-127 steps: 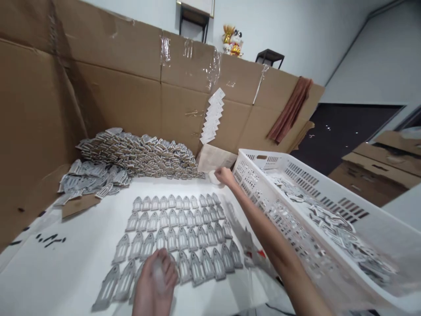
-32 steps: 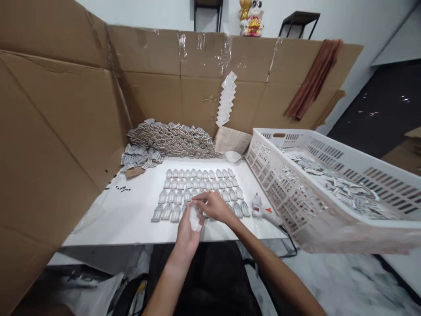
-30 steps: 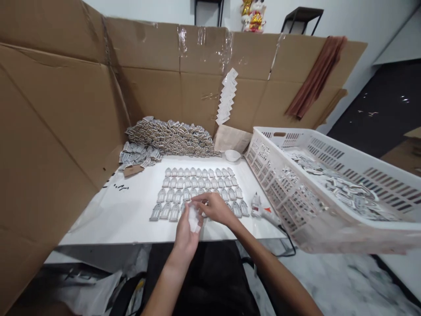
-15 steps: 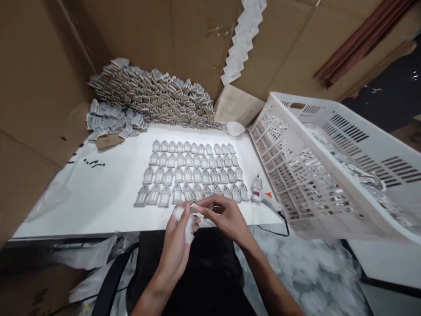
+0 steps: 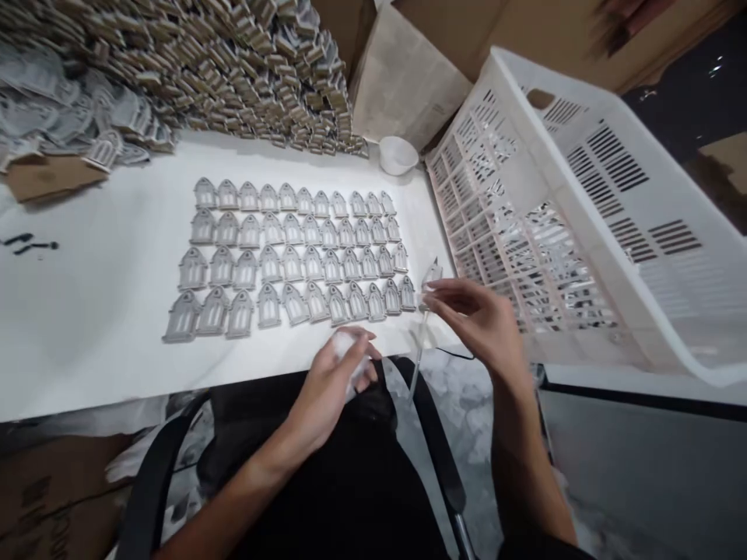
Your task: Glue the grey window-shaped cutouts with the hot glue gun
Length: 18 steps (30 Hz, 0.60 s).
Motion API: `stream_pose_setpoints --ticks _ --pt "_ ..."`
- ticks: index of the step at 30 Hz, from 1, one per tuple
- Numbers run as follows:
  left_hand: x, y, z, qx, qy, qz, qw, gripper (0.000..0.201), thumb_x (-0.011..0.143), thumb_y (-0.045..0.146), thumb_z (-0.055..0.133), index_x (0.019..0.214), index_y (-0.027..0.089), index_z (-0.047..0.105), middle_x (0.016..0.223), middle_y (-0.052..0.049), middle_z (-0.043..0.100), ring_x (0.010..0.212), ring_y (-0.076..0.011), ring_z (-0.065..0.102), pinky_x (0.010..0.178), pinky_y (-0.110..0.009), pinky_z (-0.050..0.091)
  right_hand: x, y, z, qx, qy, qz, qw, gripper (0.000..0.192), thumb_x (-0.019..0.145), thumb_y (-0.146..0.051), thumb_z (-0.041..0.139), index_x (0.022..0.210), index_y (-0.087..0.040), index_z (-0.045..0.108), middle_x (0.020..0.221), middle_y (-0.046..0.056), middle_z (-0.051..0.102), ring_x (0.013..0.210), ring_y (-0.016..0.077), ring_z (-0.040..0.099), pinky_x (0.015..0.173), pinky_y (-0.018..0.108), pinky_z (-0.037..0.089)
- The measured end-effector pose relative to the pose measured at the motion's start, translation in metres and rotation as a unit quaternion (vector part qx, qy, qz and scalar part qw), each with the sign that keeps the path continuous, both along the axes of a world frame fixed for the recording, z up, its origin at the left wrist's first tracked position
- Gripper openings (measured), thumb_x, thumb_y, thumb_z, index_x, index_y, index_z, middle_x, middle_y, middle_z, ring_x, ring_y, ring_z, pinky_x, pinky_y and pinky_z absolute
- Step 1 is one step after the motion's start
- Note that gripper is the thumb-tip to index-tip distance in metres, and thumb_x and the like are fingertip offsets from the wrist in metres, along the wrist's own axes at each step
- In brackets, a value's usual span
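wad: left hand [image 5: 330, 381] curls around a small white soft wad [image 5: 348, 354] at the near tabletop [image 5: 87, 311] edge; fingers mostly closed on it.
right hand: right hand [image 5: 482, 323] hovers by the grid's right end, fingers half open, thumb and forefinger close together on a thin pale strand or strip [image 5: 421, 342]; whether it is really gripped cannot be told, blurred.
handling: wad looks light, squashy, not fragile; a loose palm grip suits it. Strand looks flimsy, best taken by a fingertip pinch.
grid: grey arch-window cutouts [image 5: 292, 260] lie flat in four rows, just beyond both hands, probably thin and easily nudged out of line.
behind: big heap of stacked cutouts [image 5: 204, 62], small white cup [image 5: 398, 154], brown paper bag [image 5: 405, 78].
right side: tilted white slotted crate [image 5: 583, 218] crowds the right hand.
near: chair arm [image 5: 435, 443] below.
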<state>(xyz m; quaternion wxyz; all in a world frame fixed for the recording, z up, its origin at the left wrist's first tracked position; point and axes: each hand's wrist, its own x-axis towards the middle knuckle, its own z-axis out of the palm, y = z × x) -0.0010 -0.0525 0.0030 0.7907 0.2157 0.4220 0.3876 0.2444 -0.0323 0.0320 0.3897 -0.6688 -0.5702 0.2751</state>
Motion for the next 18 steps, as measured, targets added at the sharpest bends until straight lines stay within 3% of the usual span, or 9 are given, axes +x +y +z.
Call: stream_pose_setpoints --ticks 4,7,12,18 --pt "0.036 0.002 -0.006 -0.009 -0.016 -0.081 0.997 0.041 0.088 0.054 0.086 0.103 0.018 0.074 0.088 -0.005 0.074 0.066 -0.0139 0.064 0.057 -0.022 0.044 0.021 0.016 -0.001 -0.063 -0.037 0.042 0.996 0.016 0.091 -0.038 0.084 0.097 -0.023 0.084 0.093 0.004 0.085 0.089 0.0251 0.082 0.084 0.036 0.064" --pt "0.055 0.007 -0.009 -0.001 -0.019 -0.110 0.994 0.039 0.091 0.053 0.082 0.107 0.018 0.075 0.089 -0.005 0.074 0.066 -0.0136 0.064 0.057 -0.023 0.043 0.026 0.029 -0.003 -0.077 -0.093 0.088 0.989 0.014 0.095 -0.029 0.075 0.103 -0.026 0.087 0.099 0.004 0.085 0.090 0.0231 0.080 0.083 0.034 0.061" --pt "0.075 0.018 -0.011 -0.006 -0.007 -0.119 0.993 0.041 0.095 0.049 0.079 0.121 0.019 0.073 0.089 -0.004 0.074 0.065 -0.0144 0.064 0.057 -0.024 0.044 0.029 0.047 -0.008 -0.087 -0.121 0.150 0.977 0.022 0.097 -0.020 0.070 0.108 -0.027 0.087 0.102 0.004 0.084 0.088 0.0207 0.079 0.079 0.031 0.059" --pt "0.086 0.024 -0.018 -0.023 0.020 -0.117 0.993 0.055 0.095 0.048 0.078 0.139 0.018 0.064 0.091 -0.005 0.076 0.062 -0.0147 0.063 0.055 -0.025 0.044 0.031 0.059 -0.013 -0.114 -0.093 0.152 0.977 0.019 0.096 -0.016 0.070 0.105 -0.025 0.084 0.098 0.001 0.086 0.091 0.0219 0.082 0.082 0.032 0.060"
